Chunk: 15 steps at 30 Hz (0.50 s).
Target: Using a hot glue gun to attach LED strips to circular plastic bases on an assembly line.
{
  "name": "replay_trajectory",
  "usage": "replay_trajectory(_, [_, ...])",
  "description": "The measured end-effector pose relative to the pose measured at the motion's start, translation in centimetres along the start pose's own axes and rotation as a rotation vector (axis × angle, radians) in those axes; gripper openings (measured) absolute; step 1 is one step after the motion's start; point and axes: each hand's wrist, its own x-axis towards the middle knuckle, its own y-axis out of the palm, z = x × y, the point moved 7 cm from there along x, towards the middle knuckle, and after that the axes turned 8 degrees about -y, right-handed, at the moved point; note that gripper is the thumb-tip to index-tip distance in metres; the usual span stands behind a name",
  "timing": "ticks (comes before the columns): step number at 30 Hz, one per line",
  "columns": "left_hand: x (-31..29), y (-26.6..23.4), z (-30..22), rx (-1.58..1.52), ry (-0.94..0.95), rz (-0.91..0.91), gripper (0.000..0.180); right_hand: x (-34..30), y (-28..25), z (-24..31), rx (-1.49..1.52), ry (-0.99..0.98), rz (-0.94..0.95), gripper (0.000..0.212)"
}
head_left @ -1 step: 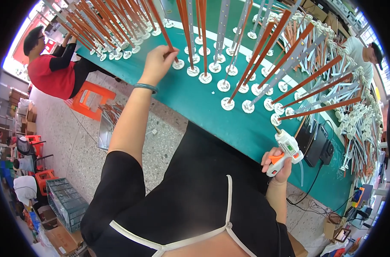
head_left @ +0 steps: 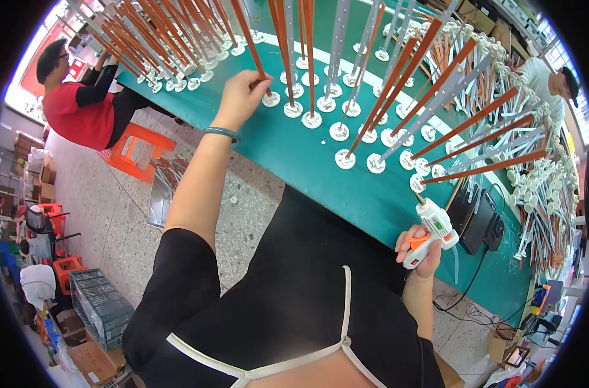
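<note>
My left hand (head_left: 239, 97) is closed in a pinch on the lower part of a brown strip (head_left: 248, 48), just above its round white base (head_left: 271, 99) on the table. In my right hand (head_left: 424, 249) is a white and orange glue gun (head_left: 431, 227), with fingers wrapped round its handle near the orange trigger. The nozzle points up toward the white base (head_left: 417, 183) of a slanting brown strip (head_left: 485, 169). Between my hands, several brown and grey strips stand upright or tilted on white discs.
On the green table (head_left: 294, 152), more upright strips stand at the far left and a heap of loose strips (head_left: 534, 200) lies at the right. A black cord (head_left: 480, 265) hangs off the edge. One person in red (head_left: 81, 107) sits left; another (head_left: 543, 87) is far right.
</note>
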Motion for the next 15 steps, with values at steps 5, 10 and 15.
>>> replay_trajectory(5, [0.1,0.5,1.1,-0.057,-0.046,0.047,0.015,0.0,-0.2,-0.1,-0.013,0.012,-0.007,0.045])
replay_trajectory(10, [-1.1,-1.1,1.6,-0.076,0.009,-0.206,0.016,0.0,-0.3,-0.3,-0.027,0.02,0.007,0.046])
replay_trajectory(15, [-5.3,0.0,-0.5,0.005,0.073,-0.115,0.016,0.0,-0.7,-0.5,0.056,0.05,-0.066,0.044])
